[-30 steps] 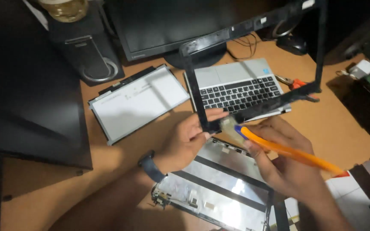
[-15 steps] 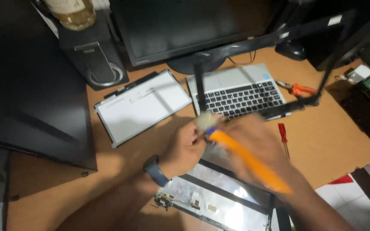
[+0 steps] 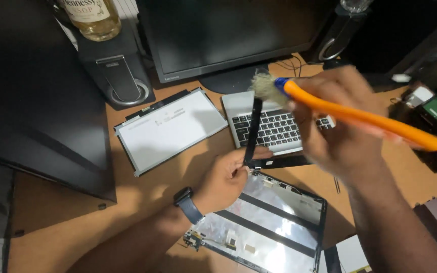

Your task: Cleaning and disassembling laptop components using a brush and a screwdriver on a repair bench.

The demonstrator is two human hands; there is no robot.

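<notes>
Brown surface (image 3: 168,177) carries the parts. Silvery laptop lid shell (image 3: 274,222) lies just below the left hand (image 3: 223,179); a bare screen panel (image 3: 170,126) lies up-left of it. Left grip is closed on a thin black bezel frame (image 3: 253,129), held upright. Right hand (image 3: 340,126), blurred, is clenched around an orange-handled brush (image 3: 360,119), bristles beside the frame's top.

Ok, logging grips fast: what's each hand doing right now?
Left hand: closed on the black screen bezel, held upright.
Right hand: closed around the orange-handled brush.
</notes>
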